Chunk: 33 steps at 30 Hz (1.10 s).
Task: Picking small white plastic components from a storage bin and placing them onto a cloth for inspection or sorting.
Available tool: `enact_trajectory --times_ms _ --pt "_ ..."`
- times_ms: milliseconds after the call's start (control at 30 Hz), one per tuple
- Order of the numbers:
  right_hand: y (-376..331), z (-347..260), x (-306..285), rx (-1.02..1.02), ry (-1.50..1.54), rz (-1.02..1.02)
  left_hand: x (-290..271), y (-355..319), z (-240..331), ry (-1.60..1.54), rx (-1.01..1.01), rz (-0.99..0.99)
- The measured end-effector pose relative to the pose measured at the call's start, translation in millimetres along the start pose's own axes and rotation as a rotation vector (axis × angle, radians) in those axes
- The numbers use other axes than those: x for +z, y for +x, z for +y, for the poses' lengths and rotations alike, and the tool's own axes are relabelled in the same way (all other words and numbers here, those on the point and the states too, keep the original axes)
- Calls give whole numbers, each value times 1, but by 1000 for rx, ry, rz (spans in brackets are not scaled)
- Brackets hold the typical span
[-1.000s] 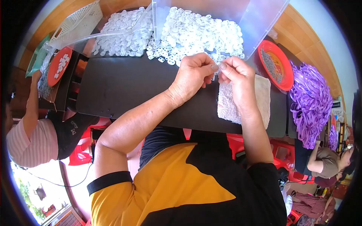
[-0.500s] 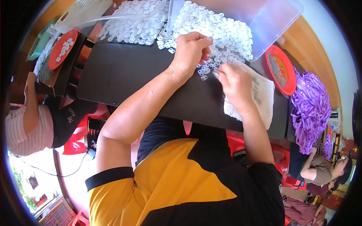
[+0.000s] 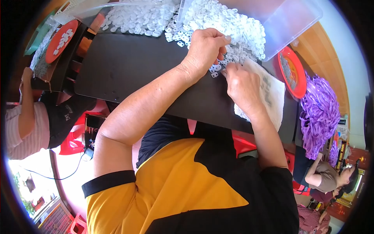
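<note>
Over the front of a heap of small white oval plastic pieces with two holes (image 3: pixel 233 33), my left hand (image 3: pixel 204 50) hovers with its fingers curled and thumb against fingertip. Whatever it may hold is too small or hidden to make out. Lower and to the right, my right hand (image 3: pixel 243 85) bends down, its closed fingertips at the loose pieces on the tabletop (image 3: pixel 214 74). What lies between those fingertips is hidden. Beneath and beside the right hand is a white cloth (image 3: pixel 272 93) with a dark marking.
The heap spills from a clear plastic bin (image 3: pixel 290 27) onto the dark table (image 3: pixel 113 70). Another clear bin of white pieces (image 3: pixel 136 19) stands at left. Red plates (image 3: pixel 300 84) lie on both sides. Purple ribbons (image 3: pixel 319 113) hang at right. Other people (image 3: pixel 29 121) sit on both sides.
My left hand has shifted slightly right. My right hand has risen a little toward the heap, its fingertips now among the loose pieces. The whole view has tilted slightly.
</note>
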State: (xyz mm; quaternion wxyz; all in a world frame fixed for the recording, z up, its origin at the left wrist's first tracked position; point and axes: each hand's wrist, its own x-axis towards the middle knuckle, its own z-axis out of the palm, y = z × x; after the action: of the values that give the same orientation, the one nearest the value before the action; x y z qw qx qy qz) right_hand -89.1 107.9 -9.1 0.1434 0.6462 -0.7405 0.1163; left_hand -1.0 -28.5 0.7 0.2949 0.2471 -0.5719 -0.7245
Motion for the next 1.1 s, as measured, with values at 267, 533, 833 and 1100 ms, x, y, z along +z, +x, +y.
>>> enact_trajectory --times_ms 267,533,833,1100 --pt "8 4 2 -34 21 -78 0 0 -2 6 15 -10" --pt "4 12 8 -15 73 -53 3 1 -3 15 13 -13" --pt "4 47 -31 506 1401 -4 9 -12 8 230 146 -370" --pt "4 51 -36 511 1498 -42 15 -19 2 259 251 -342"
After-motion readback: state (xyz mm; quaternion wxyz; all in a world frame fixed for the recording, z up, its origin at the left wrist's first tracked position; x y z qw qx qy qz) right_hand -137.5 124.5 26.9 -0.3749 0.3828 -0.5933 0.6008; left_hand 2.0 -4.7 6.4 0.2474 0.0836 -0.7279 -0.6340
